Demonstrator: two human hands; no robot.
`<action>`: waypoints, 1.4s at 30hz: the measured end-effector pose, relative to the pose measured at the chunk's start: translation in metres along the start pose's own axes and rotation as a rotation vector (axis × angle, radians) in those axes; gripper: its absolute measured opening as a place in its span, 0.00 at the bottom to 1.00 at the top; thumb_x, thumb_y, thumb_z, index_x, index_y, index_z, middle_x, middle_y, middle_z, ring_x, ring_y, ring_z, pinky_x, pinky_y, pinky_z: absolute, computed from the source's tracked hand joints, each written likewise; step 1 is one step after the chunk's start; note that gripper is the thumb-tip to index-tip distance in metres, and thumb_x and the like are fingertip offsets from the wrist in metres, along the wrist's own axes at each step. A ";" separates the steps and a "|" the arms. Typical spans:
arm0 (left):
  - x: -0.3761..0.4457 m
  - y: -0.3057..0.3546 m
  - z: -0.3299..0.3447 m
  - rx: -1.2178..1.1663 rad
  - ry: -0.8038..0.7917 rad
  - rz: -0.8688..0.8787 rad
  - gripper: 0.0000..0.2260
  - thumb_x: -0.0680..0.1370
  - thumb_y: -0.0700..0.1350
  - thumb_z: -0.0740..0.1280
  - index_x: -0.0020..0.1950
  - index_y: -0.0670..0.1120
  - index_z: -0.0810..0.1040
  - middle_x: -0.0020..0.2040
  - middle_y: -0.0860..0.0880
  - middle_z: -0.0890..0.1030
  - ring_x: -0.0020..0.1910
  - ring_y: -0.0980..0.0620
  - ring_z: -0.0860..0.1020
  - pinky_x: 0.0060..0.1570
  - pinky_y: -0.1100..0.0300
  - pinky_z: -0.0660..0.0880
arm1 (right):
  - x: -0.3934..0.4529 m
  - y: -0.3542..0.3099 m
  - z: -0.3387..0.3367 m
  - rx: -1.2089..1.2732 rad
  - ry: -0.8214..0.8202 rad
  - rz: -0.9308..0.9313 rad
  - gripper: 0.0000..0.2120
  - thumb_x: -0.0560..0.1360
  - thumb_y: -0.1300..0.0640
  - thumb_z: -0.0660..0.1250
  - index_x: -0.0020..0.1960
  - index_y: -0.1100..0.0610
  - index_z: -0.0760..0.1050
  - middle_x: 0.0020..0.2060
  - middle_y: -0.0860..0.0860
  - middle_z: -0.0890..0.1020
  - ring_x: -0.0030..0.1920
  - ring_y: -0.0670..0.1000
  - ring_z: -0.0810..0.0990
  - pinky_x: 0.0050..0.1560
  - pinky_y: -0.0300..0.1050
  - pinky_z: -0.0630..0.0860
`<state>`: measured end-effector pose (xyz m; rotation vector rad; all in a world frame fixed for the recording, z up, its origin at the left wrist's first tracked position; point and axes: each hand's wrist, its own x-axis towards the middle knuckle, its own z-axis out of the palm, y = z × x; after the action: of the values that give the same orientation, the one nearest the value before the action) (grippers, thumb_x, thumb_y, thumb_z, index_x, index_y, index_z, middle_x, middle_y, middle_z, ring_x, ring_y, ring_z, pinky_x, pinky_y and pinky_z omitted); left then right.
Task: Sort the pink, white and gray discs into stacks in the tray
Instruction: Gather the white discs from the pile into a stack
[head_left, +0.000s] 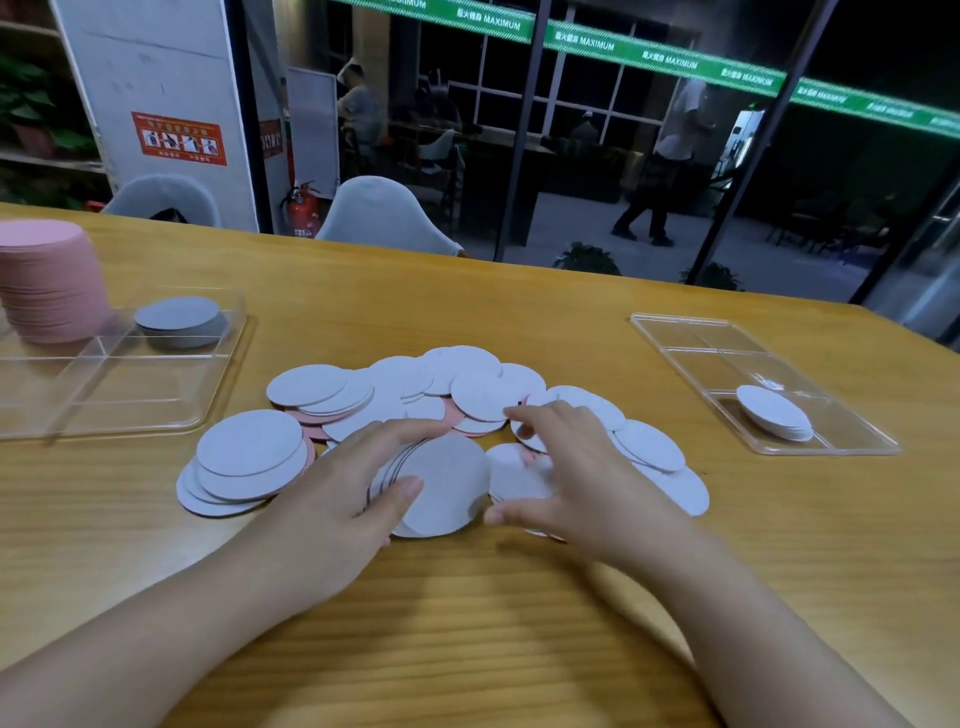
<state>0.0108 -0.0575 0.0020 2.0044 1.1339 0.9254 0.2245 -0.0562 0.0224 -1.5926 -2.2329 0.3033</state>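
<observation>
The loose discs (415, 410) lie in a wide overlapping heap at the middle of the table (467, 623), well apart from both trays. Bare wood shows between the heap and the left tray (156, 395), between it and the right tray (810, 441), and all along the near edge. Most discs show pale gray-white faces; pink ones peek out beneath.

The left hand (353, 499) curls round a small gray stack (447, 483) held tilted at the heap's near side, thumb on its face. The right hand (571, 467) rests spread on the discs, fingers relaxed, gripping nothing.

In the left tray stand a tall pink stack (49, 280) and a low gray one (179, 322); in the right tray's near compartment, a leaning white stack (774, 413).
</observation>
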 end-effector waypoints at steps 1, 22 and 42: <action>0.001 -0.001 -0.001 0.018 0.007 0.018 0.18 0.79 0.45 0.62 0.57 0.71 0.67 0.58 0.79 0.65 0.46 0.70 0.75 0.43 0.71 0.71 | 0.000 0.003 -0.005 -0.002 -0.004 0.037 0.40 0.66 0.41 0.72 0.72 0.46 0.58 0.60 0.41 0.65 0.63 0.43 0.59 0.58 0.36 0.60; 0.005 -0.013 -0.003 0.091 0.056 0.104 0.17 0.78 0.45 0.62 0.58 0.68 0.67 0.59 0.80 0.63 0.60 0.78 0.63 0.54 0.78 0.62 | -0.005 -0.009 0.000 0.125 0.019 -0.052 0.29 0.64 0.42 0.73 0.58 0.43 0.62 0.52 0.38 0.63 0.55 0.39 0.65 0.55 0.32 0.65; 0.002 -0.012 0.000 0.200 -0.006 0.141 0.22 0.78 0.52 0.60 0.57 0.81 0.59 0.61 0.78 0.63 0.62 0.79 0.59 0.55 0.84 0.55 | 0.019 0.046 -0.003 0.015 0.327 0.128 0.25 0.70 0.49 0.72 0.63 0.53 0.71 0.54 0.45 0.72 0.58 0.46 0.65 0.49 0.29 0.58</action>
<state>0.0061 -0.0507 -0.0072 2.2716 1.1315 0.9056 0.2596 -0.0236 0.0107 -1.6462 -1.8836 0.0845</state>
